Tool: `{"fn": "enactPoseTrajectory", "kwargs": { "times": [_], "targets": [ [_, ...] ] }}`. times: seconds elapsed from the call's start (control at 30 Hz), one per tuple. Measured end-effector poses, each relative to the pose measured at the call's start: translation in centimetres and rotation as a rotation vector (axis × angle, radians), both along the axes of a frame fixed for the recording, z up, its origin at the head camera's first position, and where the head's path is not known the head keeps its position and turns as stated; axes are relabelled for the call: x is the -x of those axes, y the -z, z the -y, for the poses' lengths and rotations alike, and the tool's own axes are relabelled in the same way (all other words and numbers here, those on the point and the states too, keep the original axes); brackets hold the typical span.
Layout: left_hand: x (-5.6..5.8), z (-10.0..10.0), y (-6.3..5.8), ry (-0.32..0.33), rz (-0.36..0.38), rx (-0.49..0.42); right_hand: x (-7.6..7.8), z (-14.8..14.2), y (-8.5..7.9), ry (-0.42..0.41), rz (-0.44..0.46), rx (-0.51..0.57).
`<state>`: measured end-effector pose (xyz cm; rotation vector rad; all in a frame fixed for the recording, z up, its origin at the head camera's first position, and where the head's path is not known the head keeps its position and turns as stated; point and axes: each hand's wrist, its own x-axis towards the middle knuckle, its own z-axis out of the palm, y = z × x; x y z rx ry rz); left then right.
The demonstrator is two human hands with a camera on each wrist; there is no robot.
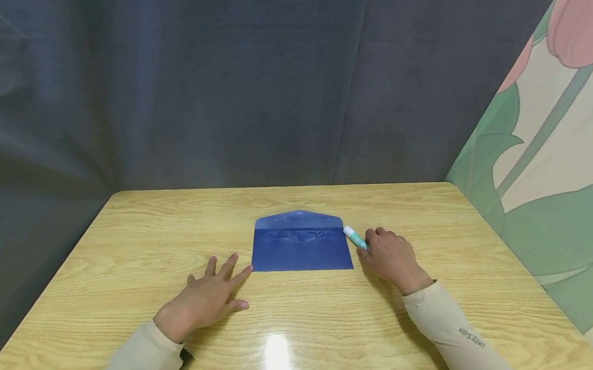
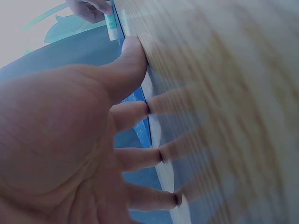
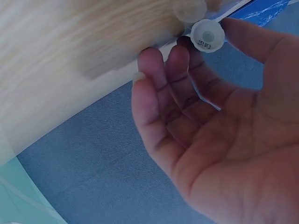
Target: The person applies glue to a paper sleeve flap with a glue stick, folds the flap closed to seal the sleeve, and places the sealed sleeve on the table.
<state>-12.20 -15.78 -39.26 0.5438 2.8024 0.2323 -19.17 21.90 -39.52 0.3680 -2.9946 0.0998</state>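
A dark blue envelope [image 1: 301, 255] lies on the table with its pointed flap [image 1: 300, 220] folded back, away from the person. Whitish smears show on the flap and just below the fold. My right hand [image 1: 389, 256] pinches a white and turquoise glue stick [image 1: 355, 239] between thumb and fingers, its white tip by the envelope's right edge. The right wrist view shows the round white end of the glue stick [image 3: 208, 36]. My left hand [image 1: 209, 299] has its fingers spread, fingertips on the wood, one fingertip right at the envelope's lower left corner.
The wood-grain table [image 1: 142, 245] ends at a dark grey curtain [image 1: 231, 95] behind. A panel with painted tulips [image 1: 547, 161] stands along the right. Light glares off the table near the front.
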Motion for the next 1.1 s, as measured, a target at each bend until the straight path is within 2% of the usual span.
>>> {"fn": "enactPoseTrajectory", "kwargs": {
  "times": [0.27, 0.43, 0.77, 1.1],
  "targets": [
    [-0.23, 0.19, 0.12, -0.007, 0.005, -0.023, 0.08, 0.23, -0.20, 0.003, 0.061, 0.006],
    [-0.23, 0.19, 0.24, -0.003, 0.000, -0.029, -0.14, 0.26, -0.22, -0.001, 0.068, -0.014],
    [-0.06, 0.12, 0.20, 0.005, -0.002, -0.021, -0.25, 0.27, 0.06, -0.015, 0.016, -0.054],
    [0.05, 0.02, 0.08, 0.006, -0.021, -0.019, -0.28, 0.23, 0.21, -0.005, -0.028, -0.043]
  ]
}}
